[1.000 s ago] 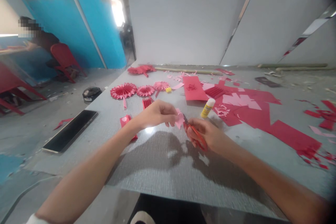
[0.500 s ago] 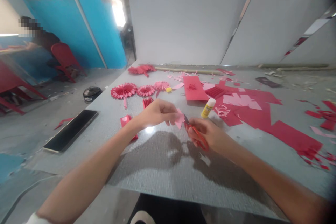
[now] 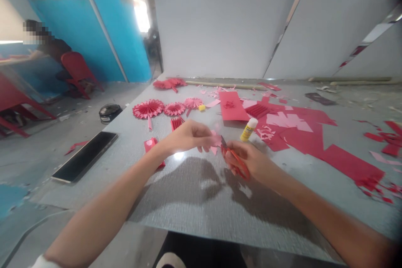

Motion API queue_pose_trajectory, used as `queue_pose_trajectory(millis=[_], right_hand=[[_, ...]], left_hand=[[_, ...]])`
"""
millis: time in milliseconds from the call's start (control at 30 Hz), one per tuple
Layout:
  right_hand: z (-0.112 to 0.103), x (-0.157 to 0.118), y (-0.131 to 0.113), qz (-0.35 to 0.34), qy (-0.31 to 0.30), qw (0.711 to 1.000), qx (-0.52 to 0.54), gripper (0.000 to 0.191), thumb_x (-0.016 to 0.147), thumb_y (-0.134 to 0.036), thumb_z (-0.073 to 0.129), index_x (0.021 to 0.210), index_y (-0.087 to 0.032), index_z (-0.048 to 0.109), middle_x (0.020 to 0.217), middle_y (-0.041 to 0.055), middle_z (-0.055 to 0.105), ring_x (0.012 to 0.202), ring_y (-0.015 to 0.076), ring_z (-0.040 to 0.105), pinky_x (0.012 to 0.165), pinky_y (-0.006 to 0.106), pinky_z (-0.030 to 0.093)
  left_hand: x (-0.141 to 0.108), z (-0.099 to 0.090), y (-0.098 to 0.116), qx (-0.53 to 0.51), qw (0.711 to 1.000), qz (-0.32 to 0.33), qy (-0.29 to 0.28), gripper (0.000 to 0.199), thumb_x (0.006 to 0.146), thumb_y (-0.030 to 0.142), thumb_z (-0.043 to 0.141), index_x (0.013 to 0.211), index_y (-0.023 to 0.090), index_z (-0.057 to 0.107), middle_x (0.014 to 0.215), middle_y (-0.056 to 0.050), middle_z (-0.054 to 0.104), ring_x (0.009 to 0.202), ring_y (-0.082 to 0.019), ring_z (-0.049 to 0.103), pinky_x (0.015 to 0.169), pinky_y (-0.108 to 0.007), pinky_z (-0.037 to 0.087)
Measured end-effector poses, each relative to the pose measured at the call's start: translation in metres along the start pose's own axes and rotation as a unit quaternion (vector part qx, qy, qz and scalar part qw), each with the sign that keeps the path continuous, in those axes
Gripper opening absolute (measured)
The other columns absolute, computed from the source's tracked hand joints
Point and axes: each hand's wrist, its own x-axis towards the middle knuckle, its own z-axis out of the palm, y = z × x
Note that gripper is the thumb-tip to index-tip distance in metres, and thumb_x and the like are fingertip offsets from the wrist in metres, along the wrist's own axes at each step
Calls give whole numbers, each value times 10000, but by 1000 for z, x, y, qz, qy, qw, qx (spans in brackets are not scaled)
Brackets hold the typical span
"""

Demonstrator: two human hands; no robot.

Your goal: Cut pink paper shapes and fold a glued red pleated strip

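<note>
My left hand pinches a small piece of pink paper above the grey table. In my right hand is a pair of scissors with orange-red handles, its dark blades pointing at the paper's right edge. The blades are small and blurred, so whether they touch the paper is unclear. Just beyond the scissors, a yellow glue stick with a white top stands tilted in view. A folded red paper piece with a pink spot lies under my left wrist, partly hidden.
Pleated red paper fans lie at the back left beside a yellow cap. Red paper sheets and scraps spread across the right. A phone rests at the left edge. Another person sits at a far table.
The pink paper has turned slightly in my left fingers, and the scissors' blades have shifted a little against its edge. Both arms stay almost where they were.
</note>
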Motion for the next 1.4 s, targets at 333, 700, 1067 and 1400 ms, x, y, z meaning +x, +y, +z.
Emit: queue_pose_trajectory(millis=[333,700,1067,1400], right_hand=[[1,1,0,7,-5,1000,5,343,895,-536,690,866,-215,570,635,-54,508,523,102,486,504,261,420],[1,-2,-5,22,-32,999,6,295,931,-464,655,828,-214,537,635,-65,488,529,86,469,516,241,421],[0,-5,-12,62,-60,996,-17,236,932,-391,653,846,-207,533,677,-57,541,532,78,506,484,222,385],[1,-7,-16,70,-81,992,-61,392,889,-544,697,838,-197,522,654,-52,544,528,81,484,506,228,398]], left_hand=[[0,0,-1,-2,1000,4,10,231,877,348,706,850,120,734,744,-69,732,660,-131,667,632,-244,545],[0,-3,-3,3,1000,0,0,254,859,367,732,822,116,733,713,-59,718,647,-129,664,611,-233,541],[-2,-8,-2,46,998,-4,-38,218,857,341,726,797,133,753,674,-34,696,640,-113,642,583,-197,482],[-3,-11,-2,76,995,-9,-71,234,861,365,718,801,144,760,679,-29,696,645,-113,629,597,-203,469]])
